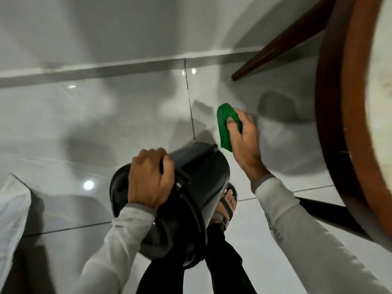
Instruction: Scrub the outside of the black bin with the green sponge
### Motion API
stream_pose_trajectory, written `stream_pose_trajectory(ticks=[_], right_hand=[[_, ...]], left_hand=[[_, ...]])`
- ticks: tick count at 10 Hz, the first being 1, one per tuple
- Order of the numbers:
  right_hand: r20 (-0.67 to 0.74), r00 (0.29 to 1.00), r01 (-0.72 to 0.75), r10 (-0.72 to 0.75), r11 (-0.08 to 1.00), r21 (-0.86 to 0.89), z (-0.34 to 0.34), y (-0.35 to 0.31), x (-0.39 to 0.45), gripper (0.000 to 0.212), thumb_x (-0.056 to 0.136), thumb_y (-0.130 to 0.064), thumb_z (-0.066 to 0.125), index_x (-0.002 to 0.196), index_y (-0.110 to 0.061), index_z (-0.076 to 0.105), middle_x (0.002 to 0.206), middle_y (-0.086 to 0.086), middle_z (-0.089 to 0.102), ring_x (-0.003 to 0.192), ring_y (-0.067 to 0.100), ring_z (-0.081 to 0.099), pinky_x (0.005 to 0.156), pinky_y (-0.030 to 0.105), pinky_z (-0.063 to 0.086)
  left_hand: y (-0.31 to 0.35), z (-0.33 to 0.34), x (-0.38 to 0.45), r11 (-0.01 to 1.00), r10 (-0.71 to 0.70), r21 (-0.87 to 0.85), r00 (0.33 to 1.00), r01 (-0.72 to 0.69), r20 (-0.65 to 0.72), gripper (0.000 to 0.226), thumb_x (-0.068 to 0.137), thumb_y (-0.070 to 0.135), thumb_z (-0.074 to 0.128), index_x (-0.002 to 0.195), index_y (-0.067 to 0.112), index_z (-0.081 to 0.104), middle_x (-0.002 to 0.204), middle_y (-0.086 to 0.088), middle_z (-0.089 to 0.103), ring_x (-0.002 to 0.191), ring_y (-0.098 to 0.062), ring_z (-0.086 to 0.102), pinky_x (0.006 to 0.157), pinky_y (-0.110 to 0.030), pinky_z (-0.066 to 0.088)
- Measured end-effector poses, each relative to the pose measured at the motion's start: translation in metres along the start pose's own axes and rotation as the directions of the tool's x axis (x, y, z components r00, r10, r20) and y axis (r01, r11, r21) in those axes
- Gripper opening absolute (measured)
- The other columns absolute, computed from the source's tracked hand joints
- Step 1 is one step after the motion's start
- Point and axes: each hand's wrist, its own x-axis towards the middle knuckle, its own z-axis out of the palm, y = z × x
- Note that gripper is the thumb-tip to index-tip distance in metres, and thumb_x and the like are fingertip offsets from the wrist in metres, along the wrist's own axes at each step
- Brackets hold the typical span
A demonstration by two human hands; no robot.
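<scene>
The black bin (201, 172) is held off the floor and tipped, its base pointing away from me and its open rim towards my body. My left hand (148, 179) grips the rim at the bin's near left side. My right hand (244, 141) holds the green sponge (224, 124) just to the right of the bin's far end, a small gap apart from it. The sponge is folded in my fingers.
A round wooden table (347, 124) with dark legs (275, 43) stands close on the right. Glossy white floor tiles (106, 124) meet a wall skirting (106, 68) ahead. A white cloth or bag (12, 204) lies at the left. My sandalled foot (227, 204) is under the bin.
</scene>
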Motion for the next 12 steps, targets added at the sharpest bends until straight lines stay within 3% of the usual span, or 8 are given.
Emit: stream_pose_trajectory(ticks=[2,4,6,7,8,9,11,12], right_hand=[[0.036,0.985,0.170,-0.169,0.984,-0.050,-0.024,-0.075,0.029,0.039,0.099,-0.027,0.049,0.134,-0.017,0.064,0.121,-0.002,0.060,0.110,0.010,0.057,0.097,0.016,0.040],[0.108,0.982,0.175,-0.157,0.967,-0.183,-0.034,-0.094,0.035,0.039,0.105,-0.026,0.050,0.142,-0.021,0.057,0.138,0.007,0.054,0.131,0.029,0.056,0.113,0.048,0.048],[0.098,0.947,0.322,-0.307,0.886,-0.334,-0.067,-0.139,0.011,0.043,0.103,-0.026,0.052,0.145,-0.016,0.056,0.148,0.012,0.051,0.131,0.032,0.052,0.110,0.048,0.050],[-0.052,0.890,0.400,-0.454,0.829,-0.392,-0.103,-0.168,-0.005,0.045,0.099,-0.031,0.048,0.139,-0.016,0.062,0.144,0.013,0.058,0.125,0.036,0.058,0.101,0.050,0.055],[-0.184,0.791,0.440,-0.584,0.751,-0.492,-0.148,-0.180,-0.017,0.039,0.098,-0.026,0.056,0.134,-0.013,0.067,0.138,0.018,0.064,0.119,0.040,0.064,0.097,0.050,0.056],[-0.269,0.811,0.275,-0.520,0.744,-0.610,-0.197,-0.171,-0.015,0.041,0.099,-0.029,0.055,0.137,-0.017,0.063,0.141,0.018,0.062,0.120,0.041,0.062,0.094,0.048,0.054],[-0.248,0.969,-0.173,-0.017,0.670,-0.722,-0.274,-0.125,-0.014,0.052,0.107,-0.044,0.037,0.156,-0.028,0.037,0.167,0.016,0.035,0.153,0.042,0.033,0.112,0.058,0.036],[-0.164,0.986,-0.132,0.013,0.663,-0.737,-0.285,-0.127,-0.019,0.070,0.104,-0.064,0.027,0.164,-0.032,0.015,0.176,0.016,0.012,0.164,0.041,0.008,0.124,0.072,0.012]], left_hand=[[0.026,-0.006,0.113,0.952,-0.304,-0.049,0.951,0.302,-0.046,0.060,0.106,0.055,0.040,0.085,0.002,0.056,0.096,-0.031,0.071,0.096,-0.050,0.064,0.090,-0.051,0.050],[0.031,-0.004,0.177,0.915,-0.404,0.019,0.915,0.403,0.014,0.071,0.106,0.061,0.034,0.120,-0.005,0.057,0.121,-0.031,0.068,0.115,-0.048,0.063,0.107,-0.056,0.048],[0.047,-0.031,0.157,0.959,-0.155,0.240,0.988,0.151,-0.002,0.072,0.103,0.062,0.042,0.160,0.018,0.035,0.166,-0.023,0.035,0.152,-0.045,0.035,0.122,-0.061,0.031],[0.087,-0.057,0.132,0.886,0.169,0.448,0.982,-0.115,-0.082,0.083,0.096,0.076,0.031,0.166,0.032,0.020,0.177,-0.012,0.015,0.164,-0.038,0.016,0.126,-0.070,0.015],[0.136,-0.075,0.113,0.785,0.350,0.577,0.930,-0.224,-0.115,0.086,0.097,0.082,0.025,0.167,0.033,0.011,0.177,-0.014,0.015,0.164,-0.040,0.015,0.124,-0.077,0.015],[0.179,-0.084,0.103,0.751,0.399,0.608,0.911,-0.259,-0.105,0.089,0.096,0.083,0.028,0.167,0.031,0.013,0.176,-0.017,0.017,0.162,-0.043,0.018,0.120,-0.082,0.021],[0.263,-0.100,0.089,0.666,0.428,0.678,0.904,-0.311,-0.006,0.087,0.097,0.083,0.020,0.166,0.029,0.023,0.173,-0.018,0.025,0.159,-0.042,0.027,0.114,-0.082,0.031],[0.289,-0.114,0.076,0.649,0.444,0.687,0.896,-0.328,0.009,0.086,0.098,0.081,0.016,0.164,0.028,0.030,0.171,-0.018,0.031,0.156,-0.042,0.033,0.112,-0.082,0.034]])
